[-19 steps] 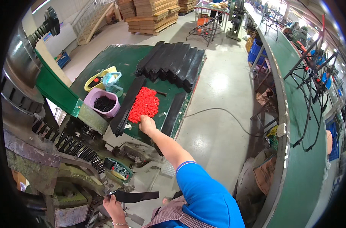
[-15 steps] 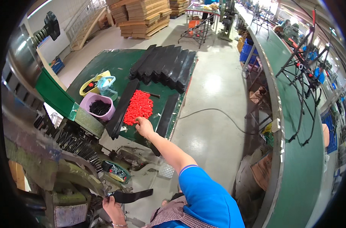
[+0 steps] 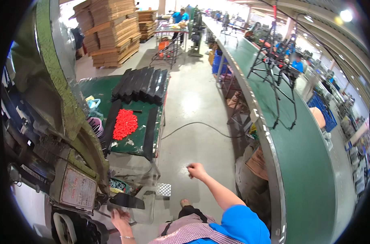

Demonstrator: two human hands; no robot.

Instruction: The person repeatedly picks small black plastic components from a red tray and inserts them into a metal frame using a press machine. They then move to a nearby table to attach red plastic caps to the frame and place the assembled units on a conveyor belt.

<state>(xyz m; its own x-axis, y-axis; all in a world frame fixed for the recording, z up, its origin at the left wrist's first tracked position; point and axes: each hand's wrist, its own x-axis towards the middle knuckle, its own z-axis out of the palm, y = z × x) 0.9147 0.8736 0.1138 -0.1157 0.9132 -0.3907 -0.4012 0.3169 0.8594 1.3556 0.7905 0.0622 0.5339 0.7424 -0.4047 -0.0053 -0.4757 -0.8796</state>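
Your left hand [image 3: 120,220] meets the strip [image 3: 128,201] beside the machine [image 3: 63,105], probably steadying it, grip unclear, while your right hand [image 3: 197,171] curls, any contents hidden.

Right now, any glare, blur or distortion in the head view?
Head view: a ceiling lamp blazes upper right; the floor carries a pale glare patch. Head view: fisheye bows the long green belt, black at the corners. Head view: left hand looks slightly soft.
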